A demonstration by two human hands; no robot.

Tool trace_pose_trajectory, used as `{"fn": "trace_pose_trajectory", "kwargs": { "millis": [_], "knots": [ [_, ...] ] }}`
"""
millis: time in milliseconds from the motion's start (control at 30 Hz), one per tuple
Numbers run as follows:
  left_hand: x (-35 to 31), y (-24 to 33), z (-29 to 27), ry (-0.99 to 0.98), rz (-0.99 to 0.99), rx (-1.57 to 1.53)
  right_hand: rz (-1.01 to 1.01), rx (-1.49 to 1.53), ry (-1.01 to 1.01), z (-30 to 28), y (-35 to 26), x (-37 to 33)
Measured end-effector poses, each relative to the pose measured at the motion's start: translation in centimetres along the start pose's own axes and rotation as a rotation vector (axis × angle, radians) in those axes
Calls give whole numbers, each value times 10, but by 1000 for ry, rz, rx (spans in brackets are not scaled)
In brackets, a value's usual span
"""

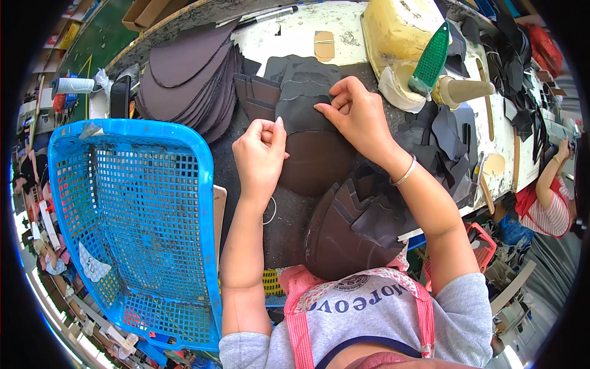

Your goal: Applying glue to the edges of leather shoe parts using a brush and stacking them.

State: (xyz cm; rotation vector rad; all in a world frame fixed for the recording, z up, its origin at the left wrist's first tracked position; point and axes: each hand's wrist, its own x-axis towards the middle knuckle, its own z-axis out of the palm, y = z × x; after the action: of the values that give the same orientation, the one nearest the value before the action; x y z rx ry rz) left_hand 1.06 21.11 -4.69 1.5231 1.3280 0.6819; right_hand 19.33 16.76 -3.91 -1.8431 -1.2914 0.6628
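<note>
Fingers (337, 98) of our right hand (359, 117) are curled and pinched down onto the upper edge of a dark leather piece (310, 138) lying flat on the workbench (289, 31); fingertips press the grey upper part of it, and the brown rounded lower part spreads below and between both hands. Our left hand (259, 157) is loosely fisted, knuckles up, thumb tip resting at the piece's left edge; we cannot tell whether anything is gripped inside the fist.

Largest first around that: a blue plastic basket (132, 234) with a mesh bottom sits to our left, just beside the left forearm. Above it a fanned stack of dark curved leather cuts (187, 80) rests at the bench's far left. Near our chest, a second pile of brown and grey cut pieces (353, 227) lies under the right forearm. A yellow tub (396, 24) stands at the far side of the bench, with a green-handled brush (430, 61) leaning on it. Scattered black offcuts (452, 132) lie right of the right wrist. A thin metal bangle (404, 174) circles that wrist. Another person's arm (550, 172) shows at the far right edge.
</note>
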Motion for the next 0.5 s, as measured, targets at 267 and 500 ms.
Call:
{"fn": "trace_pose_trajectory", "kwargs": {
  "millis": [267, 500],
  "knots": [
    [2, 0, -2, -10, -34, -22, 1, -12, 4, 1, -1, 1],
    [1, -2, -2, 1, -15, 7, -15, -28, 21, 4, 1, -1]
  ]
}}
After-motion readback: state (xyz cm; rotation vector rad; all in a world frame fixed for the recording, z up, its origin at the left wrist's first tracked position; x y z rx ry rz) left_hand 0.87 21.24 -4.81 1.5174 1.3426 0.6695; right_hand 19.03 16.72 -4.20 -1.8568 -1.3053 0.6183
